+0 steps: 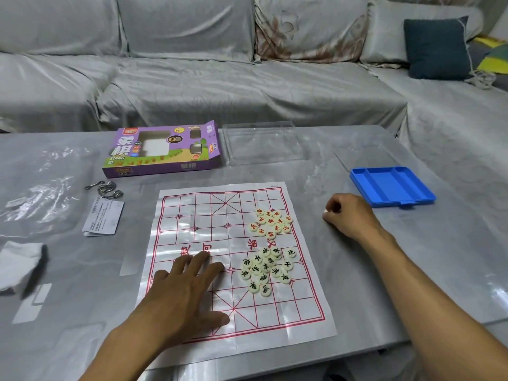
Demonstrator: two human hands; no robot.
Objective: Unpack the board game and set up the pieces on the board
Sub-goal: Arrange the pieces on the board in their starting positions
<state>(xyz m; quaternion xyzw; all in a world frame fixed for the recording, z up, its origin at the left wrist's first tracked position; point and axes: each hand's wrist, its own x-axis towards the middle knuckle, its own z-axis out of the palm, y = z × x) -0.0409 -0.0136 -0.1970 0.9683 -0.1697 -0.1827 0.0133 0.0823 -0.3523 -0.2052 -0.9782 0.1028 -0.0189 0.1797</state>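
While the paper board (209, 232) lies flat on the grey table (412, 270), all the pieces are still bunched on its right half instead of on their spots. Red-lettered pieces (270, 223) sit in a cluster toward the far side, black-lettered pieces (266, 268) in a looser pile nearer the person, with a small gap between the two groups.

Left hand (187, 290) rests palm down on the near-left part of the board, fingers straight and spread, holding nothing, clear of the pieces. Right hand (349, 214) rests on the table just off the board's right edge, fingers curled in; something small and white peeks out at the fingertips, looks like a piece, but I can't say for sure.

Beyond the board: the purple game box (162, 151) lying flat, a clear plastic lid (264, 144) beside it, and a blue tray (391, 187) off to the right. On the left there's a folded leaflet (103, 218), some metal wire puzzles (104, 188), clear plastic wrap (41, 193) and a white cloth (19, 264). A covered sofa (220, 78) runs behind.
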